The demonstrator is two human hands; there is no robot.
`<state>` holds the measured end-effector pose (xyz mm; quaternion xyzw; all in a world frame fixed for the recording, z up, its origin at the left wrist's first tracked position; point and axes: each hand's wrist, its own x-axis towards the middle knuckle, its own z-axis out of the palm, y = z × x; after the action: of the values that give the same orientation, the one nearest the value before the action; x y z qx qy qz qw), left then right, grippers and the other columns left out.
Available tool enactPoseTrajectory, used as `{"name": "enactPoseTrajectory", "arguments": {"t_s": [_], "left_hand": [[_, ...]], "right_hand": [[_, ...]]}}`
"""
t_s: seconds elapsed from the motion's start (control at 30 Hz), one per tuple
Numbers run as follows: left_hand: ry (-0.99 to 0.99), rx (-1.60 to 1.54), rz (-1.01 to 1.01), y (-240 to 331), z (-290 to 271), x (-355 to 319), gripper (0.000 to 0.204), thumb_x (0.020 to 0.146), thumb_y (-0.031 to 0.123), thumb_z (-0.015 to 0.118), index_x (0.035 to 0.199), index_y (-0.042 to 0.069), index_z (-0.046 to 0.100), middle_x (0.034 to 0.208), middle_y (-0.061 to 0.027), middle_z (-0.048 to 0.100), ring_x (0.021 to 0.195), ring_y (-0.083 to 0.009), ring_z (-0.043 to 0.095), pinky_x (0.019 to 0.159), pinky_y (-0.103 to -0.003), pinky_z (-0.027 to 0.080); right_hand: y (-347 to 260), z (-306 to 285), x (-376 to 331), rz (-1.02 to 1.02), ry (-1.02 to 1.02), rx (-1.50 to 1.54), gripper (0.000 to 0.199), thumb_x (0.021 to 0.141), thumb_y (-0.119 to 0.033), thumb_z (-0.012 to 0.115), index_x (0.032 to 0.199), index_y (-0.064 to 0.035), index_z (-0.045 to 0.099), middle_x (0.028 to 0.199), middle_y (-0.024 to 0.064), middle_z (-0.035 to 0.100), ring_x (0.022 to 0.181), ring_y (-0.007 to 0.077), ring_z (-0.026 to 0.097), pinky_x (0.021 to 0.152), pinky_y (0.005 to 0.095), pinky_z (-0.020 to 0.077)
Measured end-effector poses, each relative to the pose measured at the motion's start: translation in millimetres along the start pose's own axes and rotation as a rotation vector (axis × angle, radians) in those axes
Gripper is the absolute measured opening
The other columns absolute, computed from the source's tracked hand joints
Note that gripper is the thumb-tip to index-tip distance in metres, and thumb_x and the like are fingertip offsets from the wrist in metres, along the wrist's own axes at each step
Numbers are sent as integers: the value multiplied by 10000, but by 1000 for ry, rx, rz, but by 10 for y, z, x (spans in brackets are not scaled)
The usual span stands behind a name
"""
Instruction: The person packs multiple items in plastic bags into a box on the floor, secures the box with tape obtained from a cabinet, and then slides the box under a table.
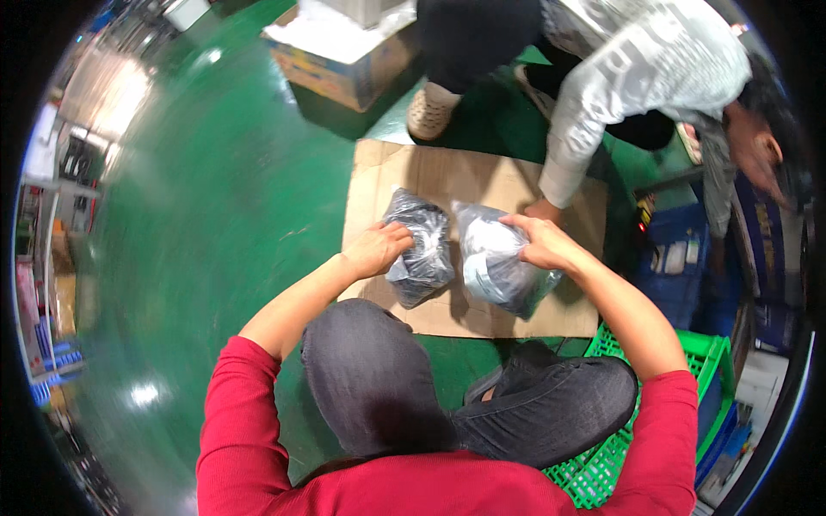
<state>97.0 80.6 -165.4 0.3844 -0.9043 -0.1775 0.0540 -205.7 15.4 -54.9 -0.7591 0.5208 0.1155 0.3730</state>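
Observation:
Two clear plastic bags lie side by side on a flat cardboard sheet (379,168). The left plastic bag (422,271) has dark contents with some white among them. My left hand (376,249) has its fingers together over that bag's left edge; its thumb is hard to make out. The right plastic bag (492,267) holds something grey and white and looks slightly tilted. My right hand (544,242) grips its upper right side between thumb and fingers. Just behind it, a co-worker's hand (544,211) is close to the bag, partly hidden by my own hand.
The co-worker in a light jacket (637,69) bends in from the far right. A cardboard box (340,73) stands at the back on the green floor (206,224). Beside my right knee is a green plastic crate (594,469), with blue bins (675,258) beyond it.

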Motion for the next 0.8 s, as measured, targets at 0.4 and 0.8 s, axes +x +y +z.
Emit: {"name": "enactPoseTrajectory", "arguments": {"t_s": [0.4,0.8], "left_hand": [[-420,368,212,-42,572,779,306,788,205,531,1090,179,487,983,-28,517,979,-217,491,759,-359,435],[-524,140,-2,199,-172,584,210,689,156,647,869,110,548,832,-88,578,796,-286,592,649,-402,478]], "right_hand": [[214,-1366,-2229,-239,487,-246,351,567,68,502,823,-132,634,789,64,598,810,299,584,647,381,459],[2270,-2401,-3528,217,961,-177,274,558,111,429,778,-35,503,593,12,346,594,121,378,533,253,298]]}}
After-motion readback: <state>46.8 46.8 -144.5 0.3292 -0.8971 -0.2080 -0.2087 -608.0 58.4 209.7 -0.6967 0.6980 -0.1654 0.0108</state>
